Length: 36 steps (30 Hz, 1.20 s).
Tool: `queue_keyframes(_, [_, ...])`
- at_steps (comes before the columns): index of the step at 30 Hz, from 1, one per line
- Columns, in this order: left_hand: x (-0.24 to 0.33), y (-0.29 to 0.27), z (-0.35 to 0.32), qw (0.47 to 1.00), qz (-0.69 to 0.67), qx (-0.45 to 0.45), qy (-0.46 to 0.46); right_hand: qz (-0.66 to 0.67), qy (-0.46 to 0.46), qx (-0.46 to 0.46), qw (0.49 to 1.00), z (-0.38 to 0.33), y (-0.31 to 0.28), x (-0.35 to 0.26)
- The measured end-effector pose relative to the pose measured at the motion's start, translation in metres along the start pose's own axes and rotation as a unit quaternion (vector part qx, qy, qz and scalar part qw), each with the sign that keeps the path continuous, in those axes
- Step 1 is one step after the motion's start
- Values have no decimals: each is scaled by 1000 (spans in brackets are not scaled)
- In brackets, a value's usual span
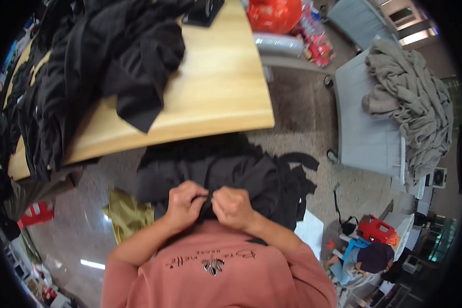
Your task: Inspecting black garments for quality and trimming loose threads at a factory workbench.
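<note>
Close in front of my chest, a black garment [226, 174] is bunched over my lap, its far side reaching to the table's near edge. My left hand [186, 204] is closed, thumb and fingers pinching the black fabric. Just to its right, my right hand [234, 206] also grips the same garment, with the knuckles up. A small gap separates the two hands. The exact edge or seam between the fingertips is hidden.
Ahead stands a wooden table [226, 87] bearing heaped black clothes [87, 66] and a dark flat object [203, 13]. Right is a grey wheeled bin [367, 128] with grey-green cloth [410, 102]. Olive cloth [129, 213] lies left; another person [372, 257] is at lower right.
</note>
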State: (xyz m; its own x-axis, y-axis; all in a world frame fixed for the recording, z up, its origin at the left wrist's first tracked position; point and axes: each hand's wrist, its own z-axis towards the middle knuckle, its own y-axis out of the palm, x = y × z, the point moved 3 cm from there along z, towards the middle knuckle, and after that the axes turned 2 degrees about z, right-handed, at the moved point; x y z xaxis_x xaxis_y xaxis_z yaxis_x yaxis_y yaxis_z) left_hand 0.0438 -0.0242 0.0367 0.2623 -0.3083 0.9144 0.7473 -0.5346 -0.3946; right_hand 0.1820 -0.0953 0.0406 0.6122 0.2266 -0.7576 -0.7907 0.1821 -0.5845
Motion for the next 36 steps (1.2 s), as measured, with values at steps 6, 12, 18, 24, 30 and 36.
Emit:
queue_keyframes(6, [14,11,6,979,75,112,154,-23,-7,63,998,3,-3,-5])
queue_keyframes(12, [11,8,6,989,9,107,106,0,-2,50,999,6,-5,-6])
queue_keyframes(18, [9,-2,2,987,-157,16,11,132,19,35,990,8,-17,-1])
queue_keyframes(24, [13,-8,11,983,-171,-40,-47,46,-73,96,992,11,-21,-6])
queue_keyframes(30, [-22,1,10,938,-243,-114,-218,10,-104,30,994,3,-3,9])
queue_keyframes(36, [-58,13,4,921,-297,-183,-175,40,-110,-2,993,12,9,2])
